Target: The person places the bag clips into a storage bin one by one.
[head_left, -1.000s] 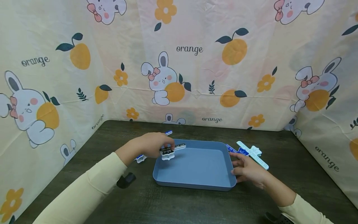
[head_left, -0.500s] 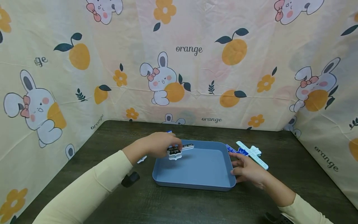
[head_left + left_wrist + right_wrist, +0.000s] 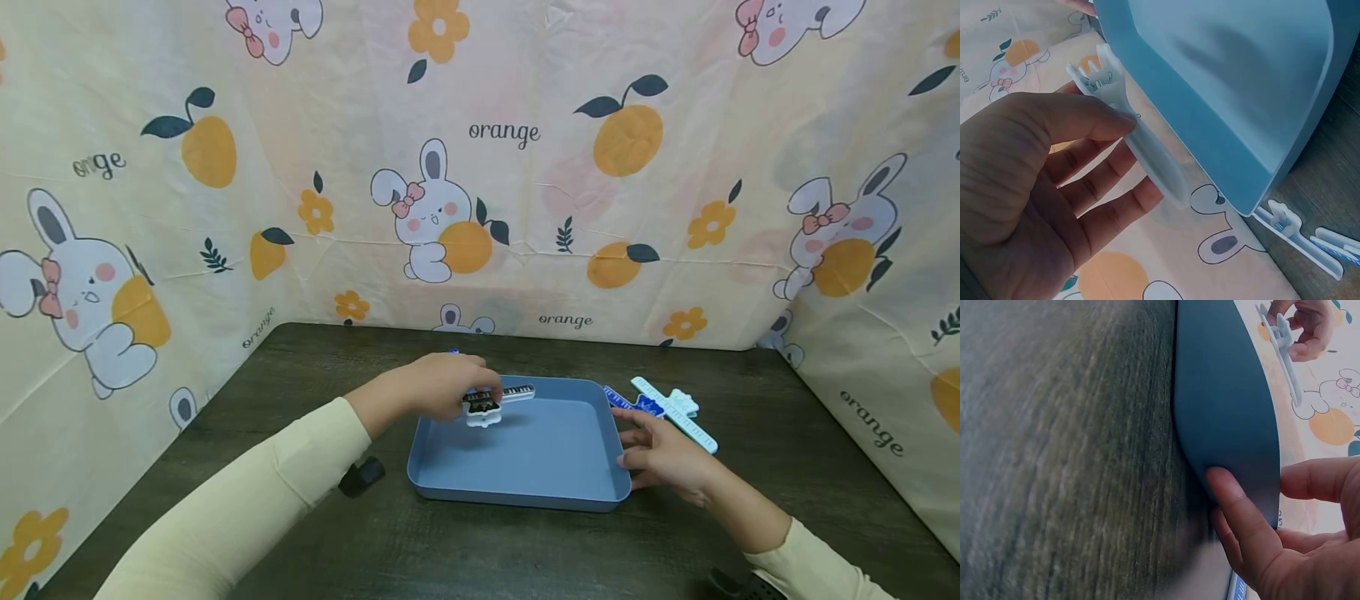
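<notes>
My left hand (image 3: 453,387) pinches a white bag clip (image 3: 519,392) above the left part of a blue-grey tray (image 3: 525,496). The held clip has a piano-key strip and a black figure with a white edge. In the left wrist view, thumb and fingers hold the bag clip (image 3: 1157,162) by its handle end, with its spring showing. The tray's right end is held by my right hand (image 3: 667,454). In the right wrist view, fingers (image 3: 1244,515) lie against the tray's outer wall (image 3: 1229,406), with another digit at its rim.
Just right of the tray, a blue bag clip (image 3: 649,406) and a mint-green one (image 3: 693,425) lie on the dark wooden table (image 3: 480,550). More white clips (image 3: 1304,244) lie beside the tray in the left wrist view. A patterned curtain (image 3: 525,192) encloses the table.
My left hand has moved right with the piano-key clip, from the tray's left edge to farther over it. The right hand and the tray stay almost still.
</notes>
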A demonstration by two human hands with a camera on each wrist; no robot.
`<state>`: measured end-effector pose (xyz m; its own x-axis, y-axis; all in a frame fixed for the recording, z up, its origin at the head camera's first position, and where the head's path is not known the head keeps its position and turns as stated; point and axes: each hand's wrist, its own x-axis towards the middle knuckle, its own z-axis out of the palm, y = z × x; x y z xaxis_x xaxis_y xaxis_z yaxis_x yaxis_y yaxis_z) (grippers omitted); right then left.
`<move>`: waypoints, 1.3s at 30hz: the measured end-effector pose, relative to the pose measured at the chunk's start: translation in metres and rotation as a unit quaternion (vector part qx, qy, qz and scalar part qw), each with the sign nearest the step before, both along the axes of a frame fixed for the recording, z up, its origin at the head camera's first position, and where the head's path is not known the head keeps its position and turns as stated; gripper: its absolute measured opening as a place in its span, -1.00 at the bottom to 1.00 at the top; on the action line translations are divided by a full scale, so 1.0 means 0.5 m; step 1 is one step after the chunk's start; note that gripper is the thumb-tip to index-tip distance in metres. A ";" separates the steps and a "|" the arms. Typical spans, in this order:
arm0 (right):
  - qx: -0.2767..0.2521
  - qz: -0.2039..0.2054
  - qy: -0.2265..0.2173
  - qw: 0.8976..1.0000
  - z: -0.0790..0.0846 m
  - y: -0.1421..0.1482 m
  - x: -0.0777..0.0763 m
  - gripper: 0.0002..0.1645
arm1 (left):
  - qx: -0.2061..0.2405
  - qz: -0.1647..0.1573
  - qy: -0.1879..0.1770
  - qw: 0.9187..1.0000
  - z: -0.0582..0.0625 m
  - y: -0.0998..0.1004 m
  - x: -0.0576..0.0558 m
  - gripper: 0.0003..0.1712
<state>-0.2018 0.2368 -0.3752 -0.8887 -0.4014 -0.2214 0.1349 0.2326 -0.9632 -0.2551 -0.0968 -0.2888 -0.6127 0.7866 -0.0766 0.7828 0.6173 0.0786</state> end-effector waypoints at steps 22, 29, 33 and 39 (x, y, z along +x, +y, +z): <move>0.007 -0.001 0.004 1.000 -0.001 0.000 0.002 -0.04 | -0.027 -0.027 -0.026 0.999 -0.013 0.063 -0.017 -0.34; 0.006 -0.004 0.003 1.000 -0.003 -0.001 0.002 -0.04 | -0.052 -0.031 -0.032 0.998 -0.031 0.077 -0.016 -0.37; 0.003 -0.002 0.004 1.000 -0.003 0.001 0.001 -0.04 | -0.077 -0.031 -0.025 0.996 -0.047 0.085 -0.019 -0.39; 0.000 0.005 0.006 1.000 -0.006 0.003 0.001 -0.03 | -0.118 -0.026 -0.012 0.993 -0.077 0.097 -0.019 -0.46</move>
<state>-0.2014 0.2382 -0.3782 -0.8874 -0.4099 -0.2111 0.1217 0.2335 -0.9647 -0.2648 -0.0482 -0.3274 -0.5682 0.7750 -0.2765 0.8132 0.5802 -0.0448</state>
